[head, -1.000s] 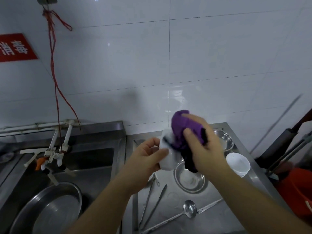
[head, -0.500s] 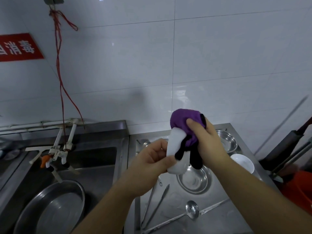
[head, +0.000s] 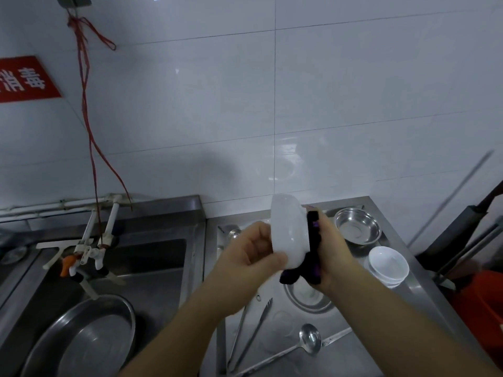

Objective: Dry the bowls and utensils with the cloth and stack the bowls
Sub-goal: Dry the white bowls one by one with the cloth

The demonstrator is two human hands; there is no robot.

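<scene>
The steel counter (head: 353,349) fills the lower right of the frame, with a sink (head: 152,270) to its left in which a large steel basin (head: 79,338) lies at the lower left.

At the centre of the frame a white bowl (head: 288,235) is held up on edge above the counter. It is gripped at its left side by the left hand (head: 250,251), whose thumb is curled onto the outer wall. Against its right side the purple and black cloth (head: 313,257) is clutched and pressed by the right hand (head: 332,251), so both hands are closed on something. Because the bowl is carried only by a one-sided grip on what is likely a wet, glossy surface, it could be twisted loose by a firm wipe and dropped.

Directly beneath, a steel bowl (head: 307,295) rests on the counter and would probably be struck by a falling bowl; chipping of the white one is judged possible. At the right, stacked white bowls (head: 388,263) sit near the counter's right edge, and a careless placement on top could push the stack toward that edge. Another steel bowl (head: 358,225) lies behind them at the wall.

In the lower centre, tongs (head: 253,327) and a ladle (head: 309,341) lie apart from each other and appear not yet dried. The hanging tail of the cloth could be dragged across wet metal if lowered, and dampness then carried back onto the bowl.
</scene>
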